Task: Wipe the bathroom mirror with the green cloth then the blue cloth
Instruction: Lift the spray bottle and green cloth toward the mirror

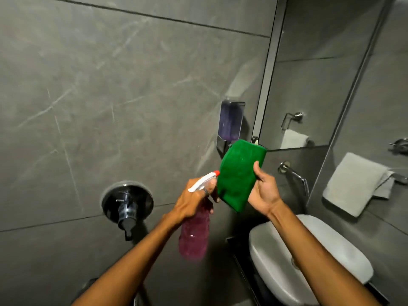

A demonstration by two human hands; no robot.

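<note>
The fingers (206, 192) of the left hand (194, 198) are wrapping round the neck of a spray bottle (194, 233), one of them lying at the white trigger head (204, 181), whose red nozzle is pointing at the green cloth (239, 174) and sitting almost against its edge. The right hand (263, 191) is holding that cloth upright and folded, thumb pressing its front face and the remaining fingers closing behind it, where they are hidden. The cloth is hanging in the air between the two hands, in front of the grey tiled wall (99, 85) and just below the lower left corner of the mirror (320, 74), not touching the glass.

Judging from this, the person is wetting the green cloth before the first wipe, so the task is only beginning. The next move calls for squeezing the trigger, then lifting the cloth up and right onto the mirror. The blue cloth is not showing anywhere.

Further out, a soap dispenser (230, 123) is hanging on the wall beside the mirror, a white basin (287, 257) is sitting below the right forearm, and a grey towel (355, 182) is draping from a rail at right.

No brand, label or writing is readable on the bottle or elsewhere.
</note>
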